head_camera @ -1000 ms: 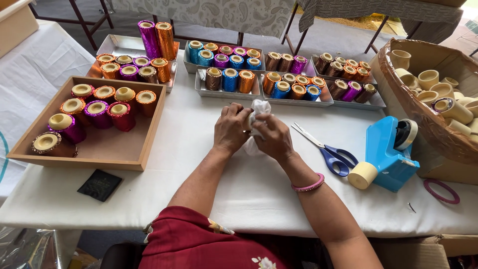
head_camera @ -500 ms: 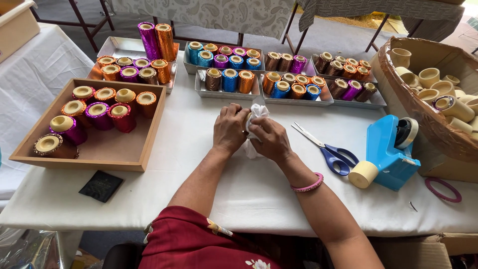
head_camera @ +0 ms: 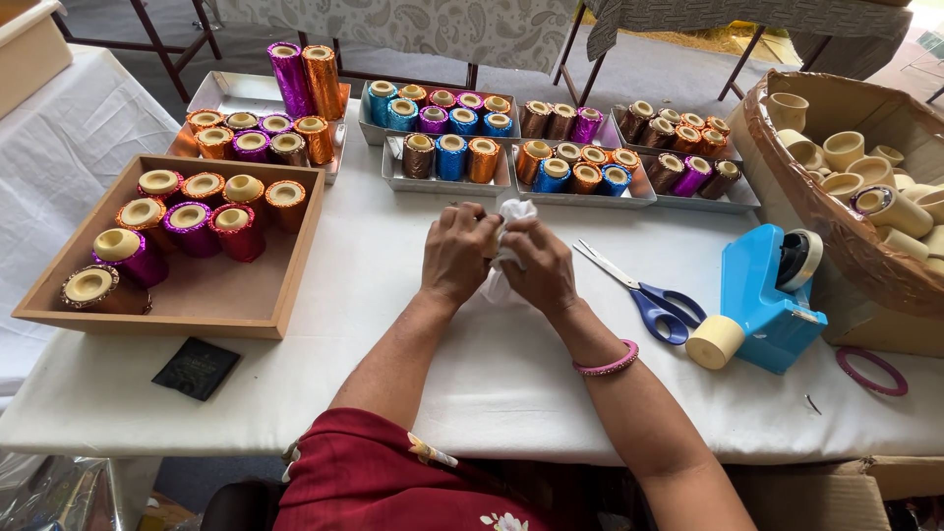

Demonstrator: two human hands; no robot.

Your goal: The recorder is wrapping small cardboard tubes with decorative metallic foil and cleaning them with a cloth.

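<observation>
White cloth covers the table [head_camera: 511, 383], and more tables stand behind it on a grey floor. Both hands meet in the middle. The left hand [head_camera: 458, 258] and the right hand [head_camera: 539, 267] are pressed together around a small white wrapped piece [head_camera: 511, 211], pinching it between them. It sticks up above the fingers, with its long side going up and down. Just right of the grip lie blue scissors [head_camera: 654, 303] and a blue tape holder [head_camera: 767, 300]. Left of it sits a wooden tray [head_camera: 285, 285] of shiny foil rolls [head_camera: 236, 228].

bare cloth before hands, scissors [head_camera: 644, 295] right (blades open), wooden tray [head_camera: 285, 285] left
</observation>
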